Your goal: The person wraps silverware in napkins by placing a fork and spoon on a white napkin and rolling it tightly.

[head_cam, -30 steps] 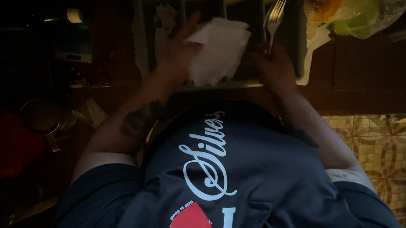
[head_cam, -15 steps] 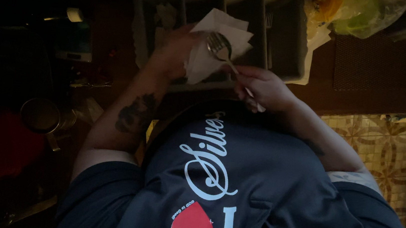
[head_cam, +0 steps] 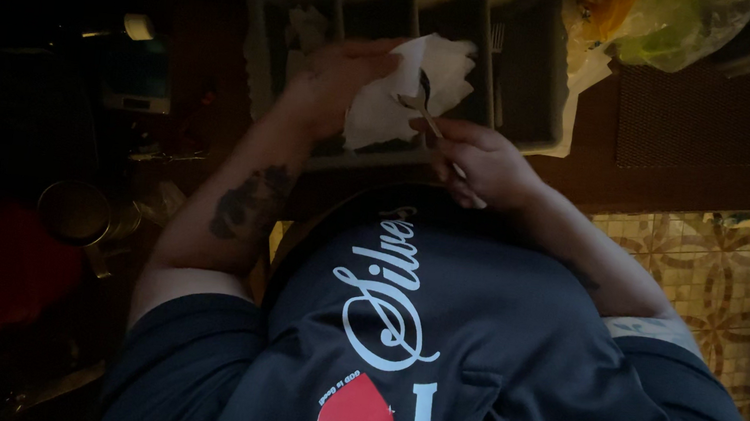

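Note:
My left hand (head_cam: pixel 332 85) grips a crumpled white paper towel (head_cam: pixel 406 88) over a grey cutlery tray (head_cam: pixel 533 116). My right hand (head_cam: pixel 482 161) holds a metal fork (head_cam: pixel 422 113) by its handle, with the head of the fork pushed into the towel. Both hands hover above the tray's middle compartments. Another piece of cutlery (head_cam: pixel 497 42) lies in a right-hand compartment of the tray. My dark shirt fills the lower part of the view.
A bunched clear and yellow plastic bag (head_cam: pixel 673 28) sits right of the tray. A dark woven mat (head_cam: pixel 710 116) lies on the counter. A round metal pot (head_cam: pixel 73 211) stands at the left. Patterned tile floor (head_cam: pixel 729 285) shows at the right.
My right hand lifted the fork out of the tray's right compartment and brought it to the towel. The fork's head is now wrapped in the towel held by my left hand.

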